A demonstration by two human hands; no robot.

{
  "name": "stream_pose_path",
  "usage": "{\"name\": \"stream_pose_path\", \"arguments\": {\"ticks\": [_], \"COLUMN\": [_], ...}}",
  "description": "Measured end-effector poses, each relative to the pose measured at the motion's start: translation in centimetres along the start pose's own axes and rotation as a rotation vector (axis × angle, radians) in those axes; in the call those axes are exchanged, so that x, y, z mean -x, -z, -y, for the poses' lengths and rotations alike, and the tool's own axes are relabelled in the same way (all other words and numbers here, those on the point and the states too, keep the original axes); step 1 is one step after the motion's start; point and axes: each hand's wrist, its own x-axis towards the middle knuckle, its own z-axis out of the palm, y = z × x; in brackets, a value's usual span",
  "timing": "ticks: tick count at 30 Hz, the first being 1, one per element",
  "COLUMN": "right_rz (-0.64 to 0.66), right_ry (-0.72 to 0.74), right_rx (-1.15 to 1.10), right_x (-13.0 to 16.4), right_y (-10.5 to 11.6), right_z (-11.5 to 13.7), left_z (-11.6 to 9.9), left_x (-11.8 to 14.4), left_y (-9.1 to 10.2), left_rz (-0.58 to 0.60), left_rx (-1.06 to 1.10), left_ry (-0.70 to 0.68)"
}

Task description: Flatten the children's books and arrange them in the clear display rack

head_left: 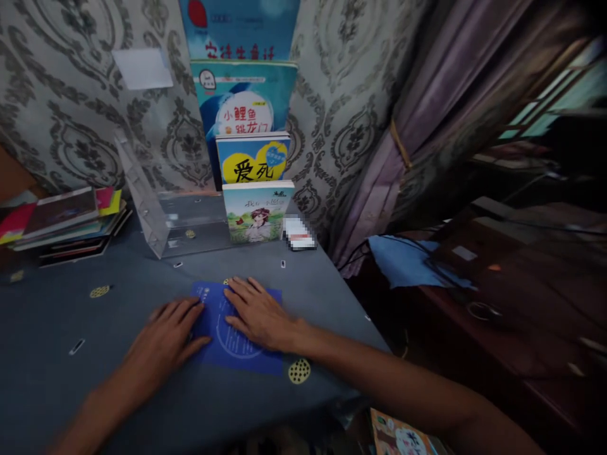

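A thin blue booklet [237, 347] with white print lies flat on the grey table cloth [57, 316]. My left hand [165, 338] rests palm down on its left edge, fingers spread. Pressed flat on the booklet's upper right part is my right hand [258, 313], also with fingers apart. Neither hand grips anything. Behind them a clear acrylic stepped stand [161, 215] holds several children's books [258, 212] upright in tiers against the patterned wall.
A stack of books [66, 221] lies at the far left. A small white and red item [298, 234] sits beside the stand. The table's right edge drops off near a purple curtain [427, 126] and a blue cloth [403, 259]. Another book [398, 436] lies below the front edge.
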Motion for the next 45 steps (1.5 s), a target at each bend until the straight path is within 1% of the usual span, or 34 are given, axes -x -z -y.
{"name": "stream_pose_path", "arguments": {"ticks": [2, 3, 5, 8, 10, 12, 17, 19, 22, 24, 27, 29, 31, 33, 34, 35, 37, 39, 40, 41, 43, 45], "right_rz": [-0.012, -0.017, -0.025, -0.031, -0.040, -0.058, -0.067, -0.066, -0.088, -0.118, -0.193, -0.252, -0.306, -0.334, -0.332, -0.319, -0.279, -0.243, -0.235, -0.230, -0.239, -0.252], "right_ry": [0.007, 0.012, 0.021, 0.028, 0.029, 0.027, -0.019, -0.064, -0.128, -0.149, -0.161, -0.160, -0.157, -0.167, -0.180, -0.200, -0.250, -0.281, -0.282, -0.276, -0.259, -0.254], "right_rx": [-0.004, -0.006, -0.011, -0.023, -0.032, -0.047, -0.040, -0.004, 0.025, 0.020, -0.019, -0.104, -0.268, -0.547, -0.721, -0.903, -1.229, -1.441, -1.505, -1.546, -1.558, -1.487], "right_x": [0.1, 0.2, 0.3, 0.2, 0.2, 0.1, 0.1, 0.0, -0.1, -0.2, -0.2, -0.1, -0.2, -0.4, -0.5, -0.7, -1.1, -1.4, -1.4, -1.5, -1.4, -1.3], "right_y": [0.2, 0.3, 0.5, 0.7, 0.7, 0.8, 1.9, 2.3, 2.7, 2.8, 2.9, 2.9, 2.9, 3.0, 3.0, 3.0, 3.2, 3.3, 3.4, 3.4, 3.1, 2.6], "right_z": [0.1, 0.1, 0.1, -0.4, -0.8, -1.2, -1.8, -2.0, -2.6, -2.9, -3.0, -2.9, -2.8, -2.8, -2.8, -2.8, -2.9, -2.8, -2.8, -2.8, -3.0, -3.4], "left_z": [0.9, 1.2, 1.6, 1.6, 1.7, 2.1, 3.7, 4.3, 4.9, 5.1, 4.7, 3.8, 2.2, 0.3, -0.7, -1.6, -3.4, -5.1, -6.0, -7.0, -8.9, -10.6], "left_x": [-2.7, -3.9, -6.1, -8.4, -9.4, -9.9, -9.5, -9.0, -8.5, -8.3, -8.0, -7.4, -6.4, -4.9, -4.1, -3.2, -1.7, -0.8, -0.6, -0.6, -0.9, -1.6], "left_y": [-0.4, -0.3, 0.4, 2.0, 2.7, 2.9, 2.1, 2.0, 2.7, 3.9, 6.5, 8.6, 10.3, 11.1, 11.2, 11.0, 9.9, 8.4, 7.5, 6.8, 5.5, 4.8], "left_rz": [0.060, 0.092, 0.176, 0.316, 0.386, 0.442, 0.559, 0.557, 0.477, 0.402, 0.256, 0.108, -0.025, -0.121, -0.145, -0.148, -0.139, -0.130, -0.112, -0.085, -0.035, 0.072], "left_rx": [0.039, 0.055, 0.079, 0.105, 0.130, 0.184, 0.370, 0.415, 0.383, 0.315, 0.189, 0.048, -0.101, -0.233, -0.264, -0.278, -0.257, -0.195, -0.153, -0.114, -0.052, 0.002], "left_ry": [-0.029, -0.037, -0.044, -0.036, -0.018, 0.011, 0.087, 0.102, 0.167, 0.228, 0.304, 0.344, 0.328, 0.316, 0.279, 0.241, 0.114, -0.014, -0.091, -0.137, -0.169, -0.194]}}
